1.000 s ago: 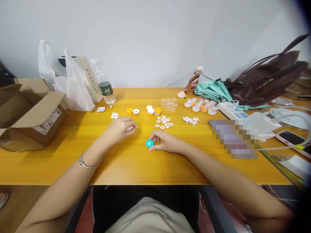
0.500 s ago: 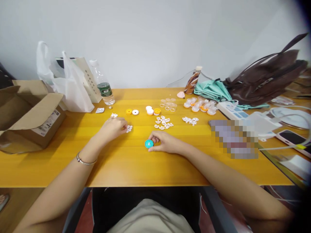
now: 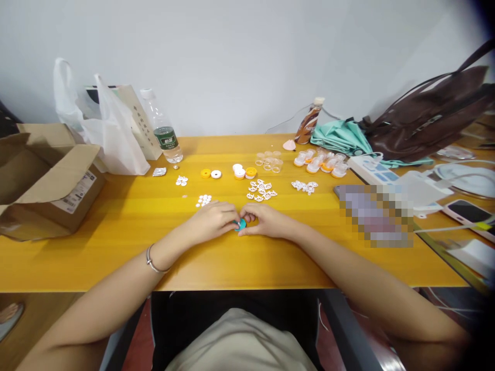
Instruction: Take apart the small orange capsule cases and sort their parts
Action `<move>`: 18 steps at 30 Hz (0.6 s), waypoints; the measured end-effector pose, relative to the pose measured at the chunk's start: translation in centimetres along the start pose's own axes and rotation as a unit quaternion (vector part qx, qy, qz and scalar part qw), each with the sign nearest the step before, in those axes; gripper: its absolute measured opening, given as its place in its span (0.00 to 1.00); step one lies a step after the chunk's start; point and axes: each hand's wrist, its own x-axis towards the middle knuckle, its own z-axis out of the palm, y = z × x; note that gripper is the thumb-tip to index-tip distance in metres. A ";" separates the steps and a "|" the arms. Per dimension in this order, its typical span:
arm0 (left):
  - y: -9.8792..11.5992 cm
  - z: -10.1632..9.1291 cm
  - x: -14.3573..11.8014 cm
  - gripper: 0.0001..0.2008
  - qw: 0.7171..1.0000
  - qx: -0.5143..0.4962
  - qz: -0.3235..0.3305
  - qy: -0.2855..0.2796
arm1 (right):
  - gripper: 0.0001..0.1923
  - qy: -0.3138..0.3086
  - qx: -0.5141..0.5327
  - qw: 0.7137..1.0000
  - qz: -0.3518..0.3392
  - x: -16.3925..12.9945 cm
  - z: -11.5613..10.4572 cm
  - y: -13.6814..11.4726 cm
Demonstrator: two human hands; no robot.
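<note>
My right hand [image 3: 266,220] grips a small round teal cap [image 3: 242,224] between thumb and fingers, just above the table. My left hand [image 3: 216,219] is closed in a pinch, its fingertips at the cap's left side and covering part of it. What those fingertips hold, if anything, is too small to make out. Several small white discs [image 3: 204,200] lie just beyond my left hand. Past my right hand is a cluster of white openwork pieces [image 3: 262,190].
Yellow and white round caps [image 3: 240,172], clear rings [image 3: 269,161] and orange-based clear capsules [image 3: 315,164] lie farther back. A cardboard box [image 3: 46,185] and a water bottle [image 3: 166,134] stand left. On the right are a blurred-out flat object [image 3: 375,216], a power strip [image 3: 373,170] and a brown bag [image 3: 429,118].
My left hand has moved right and toward me, from the small white discs to the teal cap. My right hand keeps its hold on the cap. The view has shifted slightly.
</note>
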 end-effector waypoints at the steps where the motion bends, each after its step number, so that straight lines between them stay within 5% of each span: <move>1: 0.1 0.3 0.1 0.11 1.000 0.010 0.005 0.002 | 0.15 -0.002 -0.003 1.000 -0.002 0.0 -0.1 0.0; 18: -0.1 0.5 -0.2 0.13 0.980 0.171 0.096 0.042 | 0.13 -0.015 -0.010 1.000 -0.014 -0.1 -0.5 0.2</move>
